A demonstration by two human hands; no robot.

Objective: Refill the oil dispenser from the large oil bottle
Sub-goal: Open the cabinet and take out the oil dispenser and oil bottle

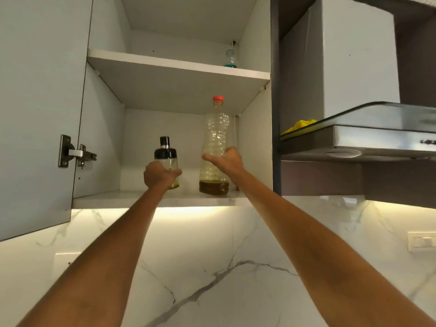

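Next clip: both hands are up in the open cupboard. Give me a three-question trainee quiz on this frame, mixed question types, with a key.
1. True or false: the large oil bottle is full to the neck.
2. Which hand grips the oil dispenser? A) left hand B) right hand C) neither
3. Fill in: the large oil bottle's cap is ____ in colour.

Key
1. False: oil shows only near its bottom, the rest looks empty.
2. A: the left hand grips the dispenser, the right hand the large bottle, both on the lower shelf.
3. Red.
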